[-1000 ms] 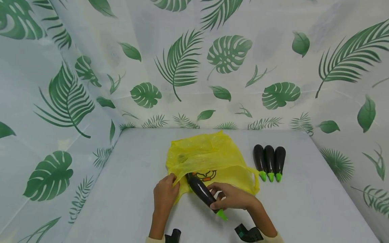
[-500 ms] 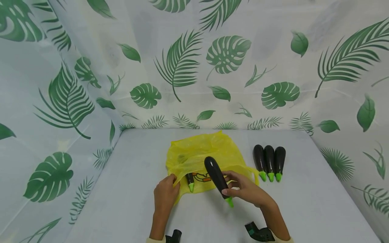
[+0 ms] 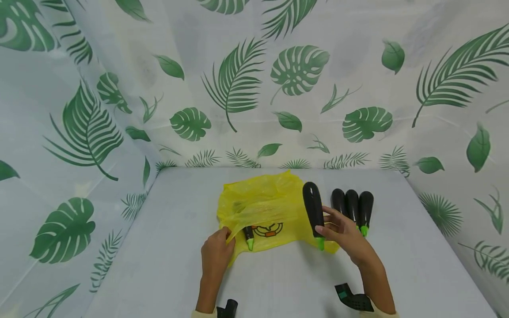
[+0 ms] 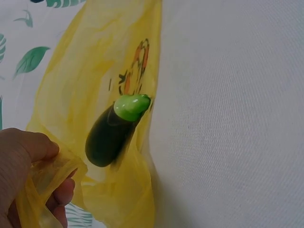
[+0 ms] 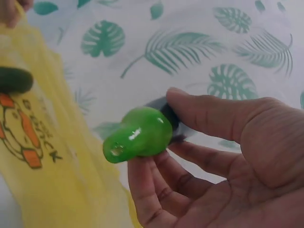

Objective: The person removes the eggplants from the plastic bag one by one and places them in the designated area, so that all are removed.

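A dark eggplant [image 3: 312, 205] with a green stem end is pinched between thumb and fingers of my right hand [image 3: 345, 233], held up over the bag's right side. In the right wrist view its green cap [image 5: 142, 134] points at the camera. My left hand [image 3: 216, 251] grips the mouth edge of a yellow plastic bag [image 3: 270, 194], lifting it. Another eggplant [image 4: 109, 135] lies in the bag's mouth, its green end outward; in the head view most of it is hidden under the plastic. A printed cartoon figure shows on the bag.
Three more eggplants [image 3: 366, 210] lie side by side on the white table [image 3: 175, 207], right of the bag, partly covered by my right hand in the head view. A leaf-patterned cloth [image 3: 318, 88] rises behind the table and at its sides.
My right hand has drawn the eggplant out of the bag's mouth, then up and right toward the three others. This uncovered the second eggplant's green end. My left hand keeps its place.
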Demonstrator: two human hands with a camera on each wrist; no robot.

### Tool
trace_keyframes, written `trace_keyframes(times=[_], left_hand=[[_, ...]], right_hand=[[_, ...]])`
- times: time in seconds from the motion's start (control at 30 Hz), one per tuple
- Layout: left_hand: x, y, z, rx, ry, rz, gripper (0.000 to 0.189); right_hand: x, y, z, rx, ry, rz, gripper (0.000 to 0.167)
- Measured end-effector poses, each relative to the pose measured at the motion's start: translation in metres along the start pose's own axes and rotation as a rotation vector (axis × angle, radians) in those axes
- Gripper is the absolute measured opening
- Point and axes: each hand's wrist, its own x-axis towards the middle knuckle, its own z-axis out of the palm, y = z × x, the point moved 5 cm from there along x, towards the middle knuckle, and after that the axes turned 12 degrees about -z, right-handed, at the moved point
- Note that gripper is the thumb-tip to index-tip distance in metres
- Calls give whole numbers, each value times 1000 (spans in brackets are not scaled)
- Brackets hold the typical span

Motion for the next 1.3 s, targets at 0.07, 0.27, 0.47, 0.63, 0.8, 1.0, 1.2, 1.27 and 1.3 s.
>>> trace_keyframes(times=[0.07, 0.27, 0.47, 0.63, 0.8, 1.0, 1.2, 1.27, 1.3], left_hand=[[0, 0, 0, 2, 0, -2, 6], [1, -2, 0, -2, -1, -2, 7], [1, -3, -1, -1, -1, -4, 6], [2, -3, -2, 1, 0, -8, 6], [2, -4, -2, 8, -1, -11, 7], [3, -5, -4, 10, 11, -3, 8], [3, -5, -6, -1, 7, -1, 10], [3, -6, -6, -1, 2, -2, 10], [3, -6, -6, -1, 0, -4, 11]], right_hand=[[-2, 3, -9, -36, 49, 19, 71], [-7, 16, -31, -111, 146, 18, 72], [-10, 27, -43, -231, 200, 91, 78], [-13, 34, -51, -288, 255, 175, 80], [-18, 45, -62, -329, 338, 257, 78], [-23, 59, -83, -332, 470, 322, 74], [-24, 75, -106, -354, 554, 364, 70], [-25, 82, -112, -367, 563, 381, 69], [-25, 86, -114, -367, 565, 389, 69]])
